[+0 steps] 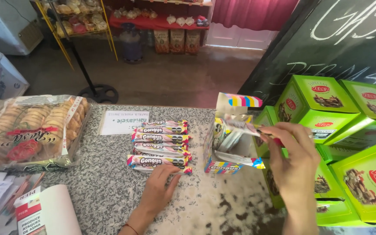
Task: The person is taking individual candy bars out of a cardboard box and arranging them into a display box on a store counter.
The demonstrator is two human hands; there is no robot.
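Observation:
My left hand point(159, 190) lies flat on the speckled stone counter point(109, 187), fingertips touching the nearest of several colourful wrapped candy bars point(161, 141) laid in a row. My right hand point(294, 161) is raised beside an open, striped candy display box point(228, 148) and pinches one wrapped bar point(240, 124) over the box's opening. More bars stand inside the box.
A large bag of biscuits point(29, 132) lies at the counter's left. A white paper note point(124, 122) sits behind the bars. Stacked green boxes point(349, 143) fill the right side. Papers and a carton point(27, 211) lie at the lower left. Shop shelves point(79, 17) stand behind.

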